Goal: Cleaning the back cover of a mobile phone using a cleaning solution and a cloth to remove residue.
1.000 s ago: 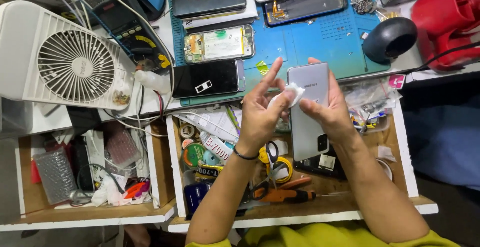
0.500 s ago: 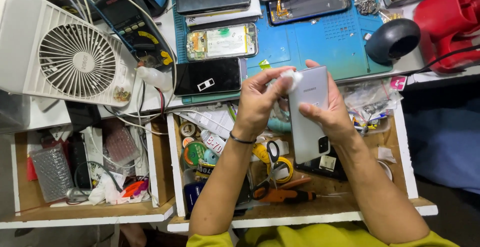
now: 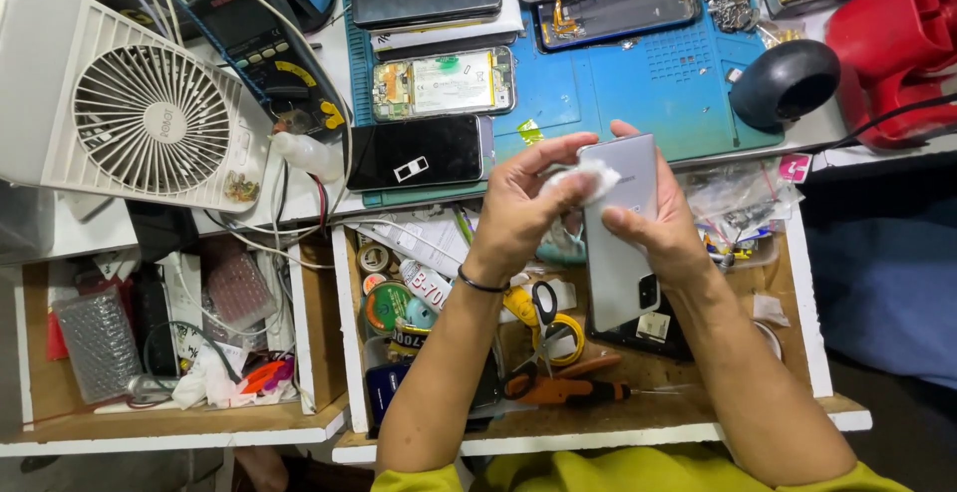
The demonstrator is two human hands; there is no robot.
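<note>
Phone [image 3: 620, 243] gripped over open drawer [image 3: 812, 303], edges free.

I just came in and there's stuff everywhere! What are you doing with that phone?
The right hand holds a silver phone, back side up, over an open drawer full of tools. The left hand presses a small white wipe against the phone's top end. On the blue mat behind lie other phones, one opened up.

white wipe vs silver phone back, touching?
Touching. The head view shows the left hand pressing the white wipe flat onto the upper edge of the silver phone, which the right hand grips; no gap is visible.
</note>
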